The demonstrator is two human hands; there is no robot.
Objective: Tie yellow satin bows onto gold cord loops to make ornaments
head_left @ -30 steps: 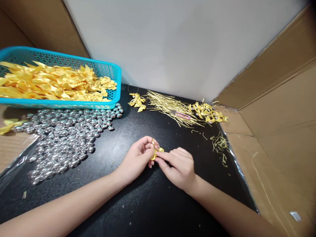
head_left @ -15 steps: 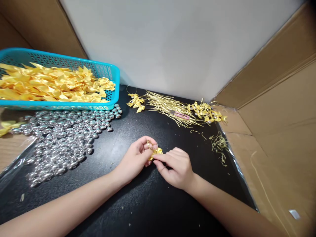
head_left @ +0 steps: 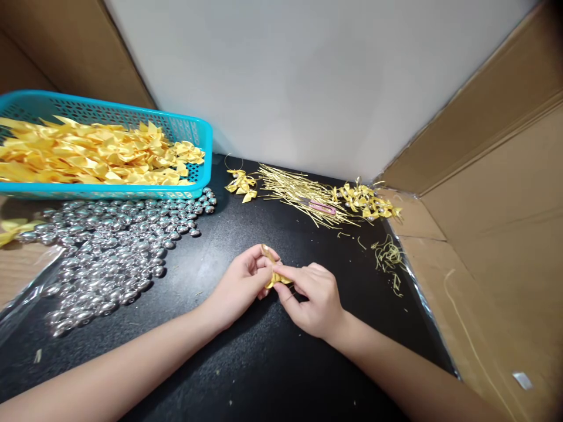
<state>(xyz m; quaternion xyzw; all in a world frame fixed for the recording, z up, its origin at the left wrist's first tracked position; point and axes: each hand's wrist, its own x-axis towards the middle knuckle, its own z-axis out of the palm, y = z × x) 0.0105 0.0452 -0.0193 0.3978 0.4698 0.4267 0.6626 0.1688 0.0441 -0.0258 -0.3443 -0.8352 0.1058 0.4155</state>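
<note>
Between my two hands, above the middle of the black table, is a small yellow ribbon bow (head_left: pixel 278 280). My left hand (head_left: pixel 246 278) is closed on it, thumb and fingers pinching its left side. A loop of gold tie (head_left: pixel 268 253) stands up beside the left fingertips. My right hand (head_left: pixel 313 298) also pinches the bow, with index finger and thumb at its right side. The fingers hide part of the bow, and whether a bead is on it I cannot tell.
A turquoise basket (head_left: pixel 204 152) of yellow bows stands back left, with silver beads (head_left: pixel 114 252) before it. Along the back lie gold ties (head_left: pixel 294 190), a pink-handled tool (head_left: pixel 322 206) and beaded bows (head_left: pixel 367 199). Tie scraps (head_left: pixel 387 255) lie right, near cardboard walls (head_left: pixel 497 193).
My right index finger has moved up and left across the bow, and the bow has tilted between the fingers. The left hand has barely moved.
</note>
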